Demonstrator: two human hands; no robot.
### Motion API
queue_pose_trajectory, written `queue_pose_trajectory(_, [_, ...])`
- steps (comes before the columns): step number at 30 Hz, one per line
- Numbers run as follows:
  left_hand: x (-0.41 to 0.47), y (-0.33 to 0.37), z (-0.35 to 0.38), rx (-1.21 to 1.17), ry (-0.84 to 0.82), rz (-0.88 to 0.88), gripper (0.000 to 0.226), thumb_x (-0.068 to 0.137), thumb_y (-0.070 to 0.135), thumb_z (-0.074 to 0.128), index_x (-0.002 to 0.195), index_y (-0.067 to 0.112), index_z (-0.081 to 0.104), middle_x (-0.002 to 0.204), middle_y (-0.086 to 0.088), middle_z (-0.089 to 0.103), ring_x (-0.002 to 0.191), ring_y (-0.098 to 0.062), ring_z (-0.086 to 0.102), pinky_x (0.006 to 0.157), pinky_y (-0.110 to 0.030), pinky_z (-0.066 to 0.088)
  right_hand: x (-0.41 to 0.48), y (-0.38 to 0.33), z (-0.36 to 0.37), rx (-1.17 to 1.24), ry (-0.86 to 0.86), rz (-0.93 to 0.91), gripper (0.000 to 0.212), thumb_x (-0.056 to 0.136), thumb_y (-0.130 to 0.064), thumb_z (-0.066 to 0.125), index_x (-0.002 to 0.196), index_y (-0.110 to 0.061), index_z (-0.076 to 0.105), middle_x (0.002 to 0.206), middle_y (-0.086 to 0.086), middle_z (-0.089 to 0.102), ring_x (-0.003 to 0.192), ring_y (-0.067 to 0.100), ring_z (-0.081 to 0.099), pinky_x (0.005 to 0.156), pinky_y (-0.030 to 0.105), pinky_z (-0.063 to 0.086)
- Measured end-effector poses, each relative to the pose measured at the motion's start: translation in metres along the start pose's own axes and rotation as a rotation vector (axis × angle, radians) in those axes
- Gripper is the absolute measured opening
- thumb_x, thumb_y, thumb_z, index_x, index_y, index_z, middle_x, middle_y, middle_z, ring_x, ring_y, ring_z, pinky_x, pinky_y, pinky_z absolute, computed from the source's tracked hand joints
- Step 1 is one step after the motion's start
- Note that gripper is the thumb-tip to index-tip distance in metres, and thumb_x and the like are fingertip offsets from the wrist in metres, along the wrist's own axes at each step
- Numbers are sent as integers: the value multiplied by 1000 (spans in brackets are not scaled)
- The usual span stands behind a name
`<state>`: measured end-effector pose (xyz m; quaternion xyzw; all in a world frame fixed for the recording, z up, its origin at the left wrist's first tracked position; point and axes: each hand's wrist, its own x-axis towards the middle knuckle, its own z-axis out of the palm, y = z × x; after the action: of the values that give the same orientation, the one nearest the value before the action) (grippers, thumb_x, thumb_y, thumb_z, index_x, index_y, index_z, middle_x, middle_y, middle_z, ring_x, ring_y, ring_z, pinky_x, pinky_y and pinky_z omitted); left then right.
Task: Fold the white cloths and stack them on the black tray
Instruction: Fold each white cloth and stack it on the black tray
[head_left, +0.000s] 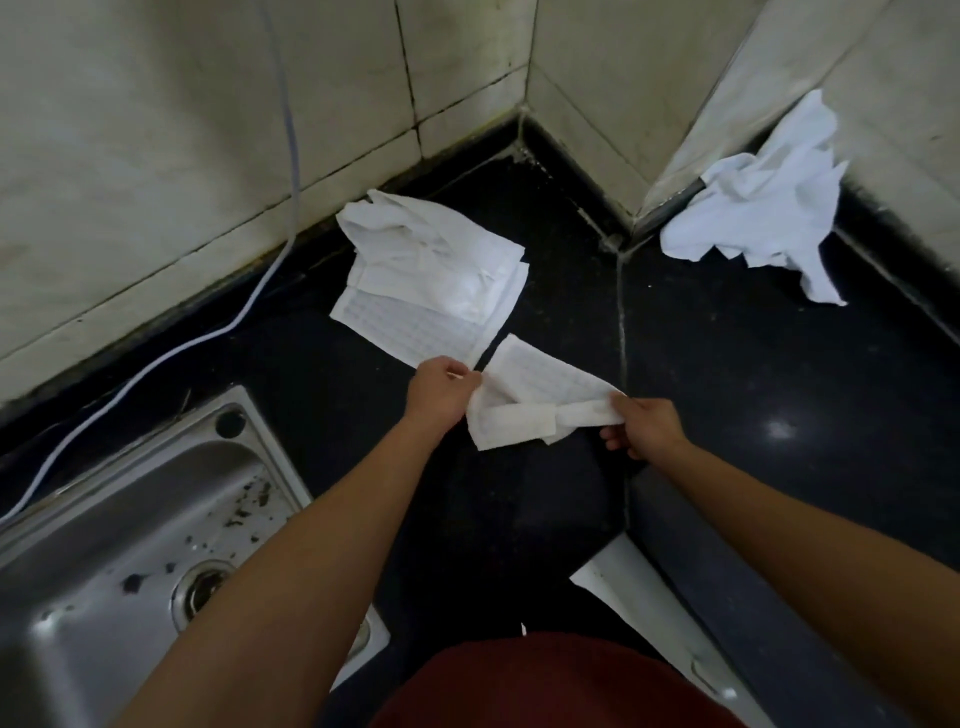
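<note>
A white waffle-weave cloth (535, 400) is stretched between my two hands just above the black counter (753, 389). My left hand (441, 389) pinches its left end and my right hand (644, 428) grips its twisted right end. Behind it a stack of white cloths (431, 280) lies loosely on the counter near the wall. A crumpled pile of white cloths (763, 208) sits at the back right against the tiled wall. No separate black tray can be told apart from the dark counter.
A steel sink (130, 545) with dark specks fills the lower left. A white cable (171, 353) runs down the tiled wall and along the counter's back edge. A white cabinet edge (665, 618) shows below the counter at lower right.
</note>
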<state>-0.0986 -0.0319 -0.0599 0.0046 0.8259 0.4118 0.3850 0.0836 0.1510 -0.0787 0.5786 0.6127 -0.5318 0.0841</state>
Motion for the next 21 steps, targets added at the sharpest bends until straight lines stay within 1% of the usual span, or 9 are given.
queue_pose_trajectory(2, [-4, -14, 8, 290, 32, 36, 26, 82, 33, 70, 92, 14, 56, 87, 1, 59, 80, -15, 57, 69, -30, 46, 3, 4, -3, -27, -23, 42, 34, 96, -37, 52, 83, -8, 64, 60, 4, 70, 45, 14, 62, 42, 22, 35])
queue_pose_trajectory(3, [-8, -20, 12, 333, 25, 2, 30, 81, 36, 72, 91, 14, 55, 84, 3, 56, 78, -15, 56, 68, -30, 45, 2, 7, -4, -28, -38, 49, 33, 95, -38, 55, 83, -8, 64, 62, 4, 71, 46, 13, 62, 42, 21, 35])
queue_pose_trajectory(6, [-10, -37, 27, 204, 7, -137, 36, 76, 38, 76, 82, 6, 62, 76, -7, 65, 68, -22, 64, 60, -30, 52, -6, 11, -4, 25, -83, 44, 24, 89, -36, 65, 85, -13, 66, 72, 4, 73, 51, 10, 63, 43, 19, 36])
queue_pose_trajectory(9, [-14, -36, 35, -18, 5, -192, 21, 81, 20, 72, 71, 7, 59, 70, -13, 64, 55, -18, 59, 49, -27, 48, -11, 10, -2, 238, -126, 92, 16, 87, -25, 69, 97, -13, 66, 82, 5, 73, 67, 12, 68, 51, 21, 43])
queue_pose_trajectory(12, [-15, -33, 32, -112, 64, -172, 30, 78, 12, 70, 61, 14, 46, 64, -8, 54, 57, -17, 52, 57, -31, 48, -8, 6, -6, 541, -129, 183, 18, 87, -14, 65, 104, -10, 61, 93, 9, 72, 84, 21, 71, 64, 29, 51])
queue_pose_trajectory(15, [-24, -32, 18, -66, 74, -161, 36, 76, 8, 69, 59, 17, 39, 61, -2, 43, 57, -15, 43, 55, -30, 41, -4, -2, -13, 719, -104, 230, 15, 89, -10, 58, 104, -8, 57, 96, 12, 69, 86, 25, 68, 70, 36, 53])
queue_pose_trajectory(17, [-34, -36, 10, -38, 14, -187, 32, 76, 5, 69, 62, 15, 43, 66, -4, 50, 61, -16, 49, 53, -28, 44, -1, -6, -15, 761, -75, 232, 15, 90, -7, 54, 105, -8, 56, 97, 12, 67, 86, 25, 67, 70, 37, 53])
queue_pose_trajectory(19, [-45, -42, 4, -15, -70, -246, 26, 78, 1, 69, 68, 12, 47, 77, -8, 58, 69, -20, 59, 55, -31, 53, 4, -10, -14, 750, -8, 226, 17, 90, -5, 53, 106, -7, 59, 99, 13, 66, 87, 26, 66, 69, 38, 55])
queue_pose_trajectory(21, [-56, -51, 2, 34, -142, -291, 23, 79, 1, 70, 74, 11, 50, 83, -12, 63, 70, -24, 65, 55, -33, 56, 9, -9, -14, 682, 80, 199, 27, 90, -7, 56, 116, -7, 60, 107, 14, 65, 94, 30, 65, 72, 41, 57])
